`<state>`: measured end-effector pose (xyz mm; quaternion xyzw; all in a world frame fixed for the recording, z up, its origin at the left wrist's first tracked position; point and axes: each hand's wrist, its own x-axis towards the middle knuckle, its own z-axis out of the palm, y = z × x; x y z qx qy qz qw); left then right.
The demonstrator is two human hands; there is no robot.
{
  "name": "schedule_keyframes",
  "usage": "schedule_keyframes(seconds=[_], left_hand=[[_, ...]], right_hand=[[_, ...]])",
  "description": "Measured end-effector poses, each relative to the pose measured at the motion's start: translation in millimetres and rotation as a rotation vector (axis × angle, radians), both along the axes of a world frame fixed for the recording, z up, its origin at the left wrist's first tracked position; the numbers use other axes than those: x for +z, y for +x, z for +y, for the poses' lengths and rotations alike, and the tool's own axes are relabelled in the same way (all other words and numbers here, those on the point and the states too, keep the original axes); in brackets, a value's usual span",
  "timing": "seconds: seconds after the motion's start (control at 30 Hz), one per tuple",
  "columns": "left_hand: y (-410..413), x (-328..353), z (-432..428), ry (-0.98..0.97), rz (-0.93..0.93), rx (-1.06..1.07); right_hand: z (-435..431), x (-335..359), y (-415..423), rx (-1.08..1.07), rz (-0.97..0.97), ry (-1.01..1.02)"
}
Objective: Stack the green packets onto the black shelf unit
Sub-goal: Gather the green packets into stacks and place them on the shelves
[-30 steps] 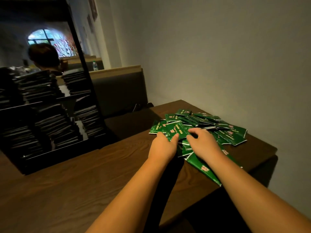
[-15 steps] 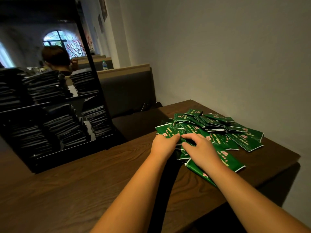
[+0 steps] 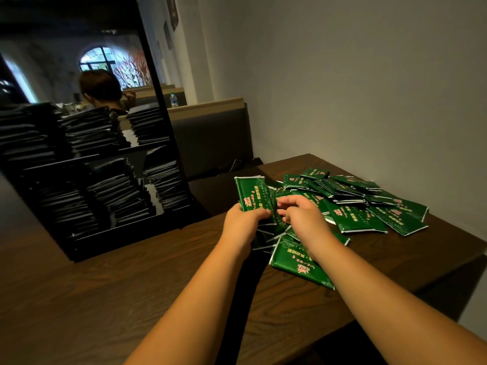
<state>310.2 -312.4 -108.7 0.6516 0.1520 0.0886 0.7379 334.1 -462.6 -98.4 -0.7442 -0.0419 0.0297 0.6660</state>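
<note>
Your left hand has raised a packet bundle off the green packet pile, fingers curled round it; your right hand pinches its edge. The black shelf unit waits left.

A plain grey wall flanks the dark wooden table, with a padded booth seat and arched window beyond.

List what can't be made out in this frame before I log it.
Head view only:
- Left hand: fingers hidden behind the green packets it grips; count unclear.
- Right hand: curled fingers hide whether it pinches anything.
- Black shelf unit: left side cut off by the frame edge; stacks too dark to tell colour.
- Packet print: too small to read.
</note>
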Motion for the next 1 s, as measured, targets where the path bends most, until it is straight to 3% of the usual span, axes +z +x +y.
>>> schedule_keyframes(seconds=[0.13, 0.27, 0.43, 0.7, 0.87, 1.0], left_hand=[[-10.2, -1.0, 30.2, -0.045, -0.045, 0.005], [-20.6, -9.5, 52.7, -0.091, -0.065, 0.004], [-28.1, -8.6, 58.5, -0.156, -0.074, -0.029], [-33.9, -9.1, 60.8, -0.213, -0.107, -0.008], [-40.0, -5.6, 60.3, -0.069, -0.103, 0.012], [-39.1, -2.8, 66.9, -0.017, -0.135, 0.024]], right_hand=[[-2.0, 11.4, 2.9, -0.029, -0.112, -0.11], [-13.5, -1.5, 9.2, -0.166, -0.377, -0.472], [-7.7, -30.6, 2.7, -0.006, -0.222, -0.865], [1.8, -23.5, 2.1, -0.075, -0.159, -0.877], [8.9, -6.3, 7.0, 0.004, -0.05, -0.954], [19.2, 7.6, 5.6, 0.01, -0.113, -0.799]])
